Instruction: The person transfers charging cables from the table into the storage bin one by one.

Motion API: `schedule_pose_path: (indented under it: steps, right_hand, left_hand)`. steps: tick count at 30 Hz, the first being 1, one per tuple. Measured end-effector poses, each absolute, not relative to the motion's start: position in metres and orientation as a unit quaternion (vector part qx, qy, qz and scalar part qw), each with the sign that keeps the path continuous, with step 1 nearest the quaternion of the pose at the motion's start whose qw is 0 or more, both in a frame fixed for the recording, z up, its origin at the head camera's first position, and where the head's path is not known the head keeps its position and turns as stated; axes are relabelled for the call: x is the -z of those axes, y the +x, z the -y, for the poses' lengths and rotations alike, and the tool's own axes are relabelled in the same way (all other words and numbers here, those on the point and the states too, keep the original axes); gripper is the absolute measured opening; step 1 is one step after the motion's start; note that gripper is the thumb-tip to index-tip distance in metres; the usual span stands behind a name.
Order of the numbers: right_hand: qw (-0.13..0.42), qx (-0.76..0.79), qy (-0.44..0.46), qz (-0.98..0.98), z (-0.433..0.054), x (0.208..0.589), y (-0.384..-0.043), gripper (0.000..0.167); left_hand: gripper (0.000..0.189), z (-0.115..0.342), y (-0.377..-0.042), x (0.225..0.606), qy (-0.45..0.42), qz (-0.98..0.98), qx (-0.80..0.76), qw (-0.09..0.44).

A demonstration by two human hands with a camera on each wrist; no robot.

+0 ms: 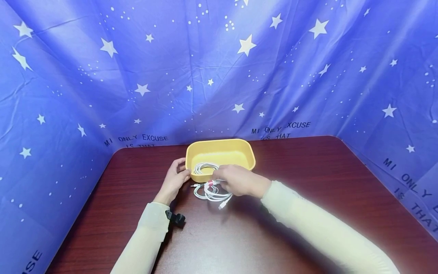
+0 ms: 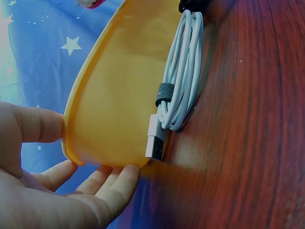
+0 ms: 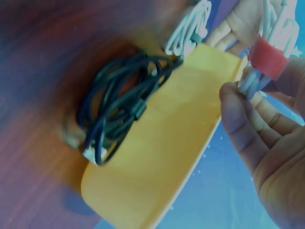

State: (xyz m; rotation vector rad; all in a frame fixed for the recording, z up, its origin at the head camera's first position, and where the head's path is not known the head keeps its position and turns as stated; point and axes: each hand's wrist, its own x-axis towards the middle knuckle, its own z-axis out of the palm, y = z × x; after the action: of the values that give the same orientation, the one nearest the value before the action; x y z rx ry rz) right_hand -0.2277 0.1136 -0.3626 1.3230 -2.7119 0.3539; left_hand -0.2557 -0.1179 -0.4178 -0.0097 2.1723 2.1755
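Observation:
A yellow bin (image 1: 244,146) stands on the table, with a coiled white cable (image 1: 205,166) inside its left part. My left hand (image 1: 173,182) grips the bin's left end, thumb at the front corner and fingers along the end wall. In front of the bin, my right hand (image 1: 237,180) pinches a second coiled white cable (image 3: 252,88) bound by a red strap (image 3: 269,58). A white USB cable (image 2: 183,62) with a dark strap lies against the bin's front wall. Beside it is a coiled black cable (image 3: 114,102), hidden behind my right hand in the head view.
The dark red wooden table (image 1: 308,228) has its far edge just behind the bin. A blue curtain (image 1: 191,76) with white stars surrounds the back and sides. A black camera mount (image 1: 176,219) sits on the left wrist.

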Motion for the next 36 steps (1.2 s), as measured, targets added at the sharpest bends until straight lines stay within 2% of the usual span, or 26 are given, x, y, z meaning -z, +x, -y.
schedule_pose_path:
  steps: [13, 36]
  right_hand:
    - [0.094, -0.127, 0.426, 0.891, -0.127, 0.355, -0.250, 0.023]
    - [0.095, -0.140, 0.367, 0.914, -0.147, 0.352, -0.284, 0.023]
  left_hand:
    - [0.053, 0.117, -0.255, 0.417, -0.006, -0.703, -0.711, 0.032]
    - [0.053, 0.118, -0.256, 0.417, -0.006, -0.709, -0.705, 0.034]
